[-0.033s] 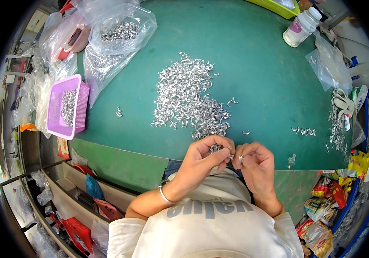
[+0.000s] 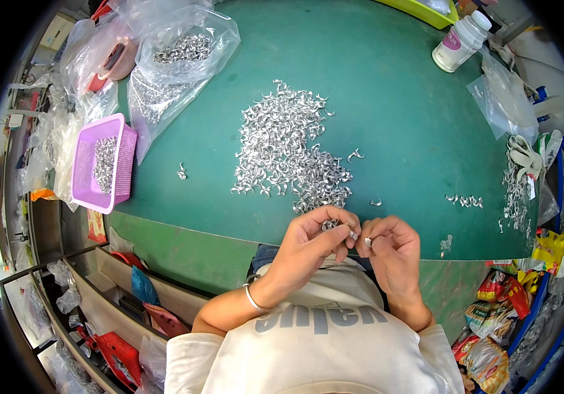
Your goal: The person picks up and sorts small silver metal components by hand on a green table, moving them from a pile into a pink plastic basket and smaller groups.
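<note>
the small metal piece (image 2: 359,238) pinched between both hands is mostly hidden by fingertips (image 2: 347,231), its shape too small to tell. the yellow tray (image 2: 426,12) is cut off by the top edge.

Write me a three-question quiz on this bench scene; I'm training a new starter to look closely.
1. True or false: the left hand and right hand are brought together at the near edge of the green table.
2. Which holds small metal parts at the table's left? A) purple basket B) white bottle C) yellow tray
3. What lies just beyond the hands?

Key: 1 true; 2 A; 3 the heap of small silver metal clips.
</note>
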`<action>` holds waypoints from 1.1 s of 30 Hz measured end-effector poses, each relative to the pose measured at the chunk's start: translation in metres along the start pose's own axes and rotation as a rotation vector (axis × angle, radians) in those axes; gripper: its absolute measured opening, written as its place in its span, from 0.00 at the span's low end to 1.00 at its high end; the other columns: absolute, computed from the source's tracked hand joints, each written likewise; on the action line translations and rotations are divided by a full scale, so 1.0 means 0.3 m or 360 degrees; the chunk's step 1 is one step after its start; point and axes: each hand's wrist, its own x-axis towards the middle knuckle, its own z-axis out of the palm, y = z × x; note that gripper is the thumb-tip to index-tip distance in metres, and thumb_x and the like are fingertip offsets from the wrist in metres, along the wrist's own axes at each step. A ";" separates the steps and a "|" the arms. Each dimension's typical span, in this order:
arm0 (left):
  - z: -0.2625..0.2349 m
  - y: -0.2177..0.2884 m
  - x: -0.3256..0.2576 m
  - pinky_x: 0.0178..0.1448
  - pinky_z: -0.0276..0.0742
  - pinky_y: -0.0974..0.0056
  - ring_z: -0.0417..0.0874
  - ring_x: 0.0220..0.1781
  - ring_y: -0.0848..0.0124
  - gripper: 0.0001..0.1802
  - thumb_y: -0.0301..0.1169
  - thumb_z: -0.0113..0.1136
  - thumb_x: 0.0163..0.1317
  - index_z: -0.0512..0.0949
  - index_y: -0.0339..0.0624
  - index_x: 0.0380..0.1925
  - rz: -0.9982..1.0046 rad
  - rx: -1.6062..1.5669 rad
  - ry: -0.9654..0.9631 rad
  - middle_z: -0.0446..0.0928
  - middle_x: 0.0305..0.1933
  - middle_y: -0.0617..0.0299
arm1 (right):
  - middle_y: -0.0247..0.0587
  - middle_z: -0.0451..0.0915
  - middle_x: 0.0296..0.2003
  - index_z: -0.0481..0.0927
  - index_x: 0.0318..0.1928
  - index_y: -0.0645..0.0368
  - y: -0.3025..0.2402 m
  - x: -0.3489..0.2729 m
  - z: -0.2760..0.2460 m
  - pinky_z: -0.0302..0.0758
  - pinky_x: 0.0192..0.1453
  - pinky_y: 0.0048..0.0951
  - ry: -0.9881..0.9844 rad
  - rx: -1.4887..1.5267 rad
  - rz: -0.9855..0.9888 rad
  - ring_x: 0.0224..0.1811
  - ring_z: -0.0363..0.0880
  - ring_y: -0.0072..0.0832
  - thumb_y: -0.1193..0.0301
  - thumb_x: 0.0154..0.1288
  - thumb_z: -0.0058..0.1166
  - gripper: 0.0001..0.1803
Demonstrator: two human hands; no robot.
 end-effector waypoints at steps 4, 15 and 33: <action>0.003 0.018 -0.005 0.21 0.55 0.77 0.64 0.24 0.80 0.08 0.26 0.46 0.59 0.70 0.35 0.36 -0.0088 -0.0009 0.0036 0.70 0.32 0.60 | 0.41 0.75 0.30 0.73 0.32 0.66 -0.011 0.005 -0.013 0.71 0.38 0.22 0.0055 -0.0316 -0.0143 0.33 0.73 0.23 0.87 0.52 0.50 0.07; -0.015 -0.009 -0.009 0.22 0.57 0.78 0.65 0.24 0.86 0.04 0.23 0.56 0.55 0.76 0.36 0.31 0.0337 0.0768 -0.0055 0.71 0.27 0.68 | 0.41 0.75 0.32 0.74 0.37 0.69 -0.023 0.000 0.025 0.69 0.37 0.21 0.0132 -0.0674 -0.0277 0.33 0.72 0.22 0.88 0.48 0.55 0.13; -0.027 0.008 0.009 0.19 0.51 0.78 0.58 0.20 0.82 0.08 0.31 0.46 0.60 0.69 0.37 0.29 -0.0550 -0.0585 -0.0078 0.63 0.24 0.64 | 0.38 0.77 0.32 0.75 0.38 0.68 -0.036 0.018 -0.038 0.68 0.39 0.18 0.0494 -0.0862 -0.0157 0.33 0.72 0.17 0.84 0.56 0.50 0.08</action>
